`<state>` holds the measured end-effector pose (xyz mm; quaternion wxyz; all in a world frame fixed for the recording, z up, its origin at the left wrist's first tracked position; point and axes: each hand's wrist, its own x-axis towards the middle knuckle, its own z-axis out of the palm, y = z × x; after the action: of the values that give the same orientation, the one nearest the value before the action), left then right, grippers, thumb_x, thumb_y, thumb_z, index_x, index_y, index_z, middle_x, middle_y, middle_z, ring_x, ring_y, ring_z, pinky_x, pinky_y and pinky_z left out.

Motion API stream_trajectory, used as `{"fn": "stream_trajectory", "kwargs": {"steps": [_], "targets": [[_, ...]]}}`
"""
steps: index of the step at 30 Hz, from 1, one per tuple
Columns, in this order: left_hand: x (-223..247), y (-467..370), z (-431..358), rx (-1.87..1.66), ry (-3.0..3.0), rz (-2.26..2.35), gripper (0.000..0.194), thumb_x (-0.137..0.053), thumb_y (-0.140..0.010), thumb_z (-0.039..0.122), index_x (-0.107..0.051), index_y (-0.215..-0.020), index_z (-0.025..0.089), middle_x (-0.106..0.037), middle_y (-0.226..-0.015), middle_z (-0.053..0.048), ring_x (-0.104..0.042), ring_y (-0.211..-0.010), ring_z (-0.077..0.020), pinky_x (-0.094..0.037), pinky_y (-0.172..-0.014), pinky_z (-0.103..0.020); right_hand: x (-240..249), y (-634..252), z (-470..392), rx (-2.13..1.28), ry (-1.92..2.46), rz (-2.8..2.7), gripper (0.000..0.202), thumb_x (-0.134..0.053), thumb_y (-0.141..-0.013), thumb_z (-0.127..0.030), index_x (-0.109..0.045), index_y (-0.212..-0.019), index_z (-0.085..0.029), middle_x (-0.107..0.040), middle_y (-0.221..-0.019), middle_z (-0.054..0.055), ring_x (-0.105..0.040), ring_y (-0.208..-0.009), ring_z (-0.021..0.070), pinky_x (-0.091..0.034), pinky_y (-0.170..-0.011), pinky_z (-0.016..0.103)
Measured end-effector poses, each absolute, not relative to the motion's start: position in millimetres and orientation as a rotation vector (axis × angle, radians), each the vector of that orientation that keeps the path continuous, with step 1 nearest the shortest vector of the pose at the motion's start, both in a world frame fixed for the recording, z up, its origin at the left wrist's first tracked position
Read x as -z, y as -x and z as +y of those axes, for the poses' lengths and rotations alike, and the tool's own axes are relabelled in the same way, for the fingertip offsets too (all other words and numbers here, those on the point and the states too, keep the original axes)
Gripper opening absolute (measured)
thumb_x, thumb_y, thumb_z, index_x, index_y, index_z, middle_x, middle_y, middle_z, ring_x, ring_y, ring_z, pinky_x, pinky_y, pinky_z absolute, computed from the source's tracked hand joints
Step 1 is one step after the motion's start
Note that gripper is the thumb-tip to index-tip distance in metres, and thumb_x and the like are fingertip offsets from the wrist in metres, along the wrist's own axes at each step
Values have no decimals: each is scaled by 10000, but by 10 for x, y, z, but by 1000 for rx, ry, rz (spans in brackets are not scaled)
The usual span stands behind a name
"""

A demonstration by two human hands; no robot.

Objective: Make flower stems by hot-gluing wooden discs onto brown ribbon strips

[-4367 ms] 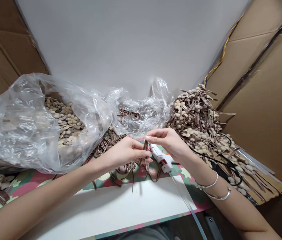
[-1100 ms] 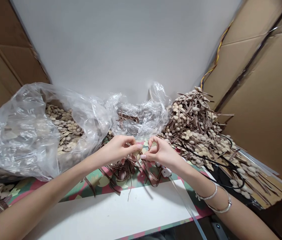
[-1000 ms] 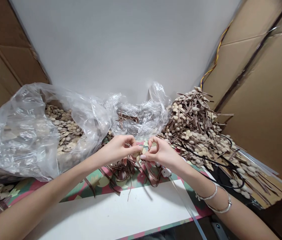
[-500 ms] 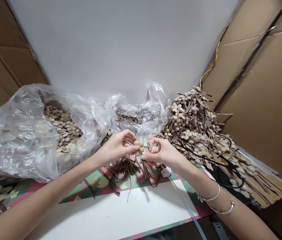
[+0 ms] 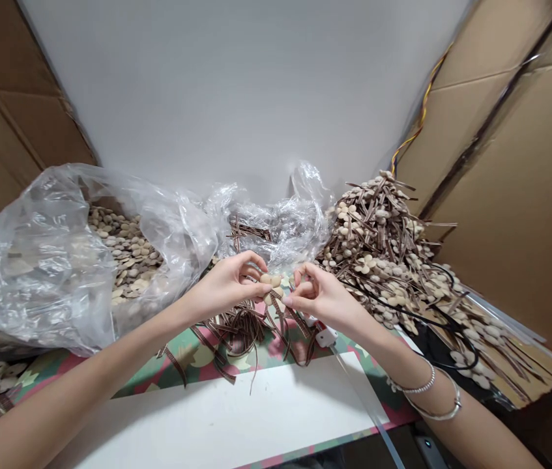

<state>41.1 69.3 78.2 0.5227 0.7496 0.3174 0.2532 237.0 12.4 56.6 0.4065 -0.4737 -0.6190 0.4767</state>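
Note:
A beige padded flower (image 5: pixel 270 281) with rounded petals is pinched between the thumb and fingers of my left hand (image 5: pixel 236 281). Just right of it, my right hand (image 5: pixel 322 294) has its thumb and curled fingers drawn together close to the petals. What those right fingertips hold, if anything, is too small to make out. A brown striped ribbon (image 5: pixel 278 306) hangs down from the flower, and another ribbon (image 5: pixel 300 322) shows right below my right thumb. Under both hands lies a loose heap of brown ribbon strips (image 5: pixel 239 326).
A clear plastic bag (image 5: pixel 45 260) of beige flowers (image 5: pixel 131 257) stands at left. Crumpled plastic (image 5: pixel 295 221) lies at the back. At right rises a pile of ribboned flowers (image 5: pixel 378 228), with a black cable (image 5: pixel 403 305) across it. A white board (image 5: pixel 217 417) lies in front.
My right hand has shifted slightly right and up, its thumb coming off the hanging ribbon. My left hand keeps its pinch on the flower.

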Motion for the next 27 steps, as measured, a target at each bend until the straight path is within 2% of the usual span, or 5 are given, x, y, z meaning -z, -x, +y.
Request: {"fn": "stream_trajectory", "kwargs": {"steps": [3, 8, 12, 20, 27], "targets": [[-793, -416, 692, -596, -1742, 742, 260, -634, -732, 251, -471, -919, 175, -615, -758, -9, -619, -737, -158, -513, -682, -308, -575, -2368, 135, -1182, 1252, -1600, 217, -604, -719, -187, -487, -902, -187, -515, -525, -64, -369, -448, 64, -272, -432, 183], [-777, -419, 716, -574, -1710, 756, 256, -636, -731, 232, -471, -918, 173, -622, -753, -12, -620, -728, -152, -523, -696, -316, -568, -2366, 165, -1145, 1335, -1641, 135, -591, -725, -226, -619, -834, -151, -537, -581, -16, -418, -489, 76, -293, -439, 193], [-770, -420, 708, -554, -1783, 765, 249, -630, -738, 275, -499, -924, 175, -640, -825, -33, -635, -760, -171, -534, -707, -330, -543, -2354, 176, -1120, 1271, -1638, 186, -617, -729, -326, -637, -801, -156, -584, -661, 3, -476, -542, 87, -345, -471, 193], [-773, -442, 718, -455, -1695, 773, 271, -609, -745, 301, -531, -973, 176, -642, -947, -62, -630, -889, -196, -531, -790, -359, -527, -2342, 174, -1105, 1256, -1634, 196, -613, -732, -340, -623, -691, -149, -538, -586, -11, -431, -505, 84, -311, -456, 200], [-715, -459, 717, -514, -1783, 813, 230, -610, -733, 259, -530, -931, 171, -646, -861, -48, -625, -769, -159, -523, -669, -287, -517, -2324, 170, -1124, 1238, -1634, 150, -625, -716, -301, -624, -710, -152, -578, -612, -5, -467, -530, 90, -325, -474, 193]]}}
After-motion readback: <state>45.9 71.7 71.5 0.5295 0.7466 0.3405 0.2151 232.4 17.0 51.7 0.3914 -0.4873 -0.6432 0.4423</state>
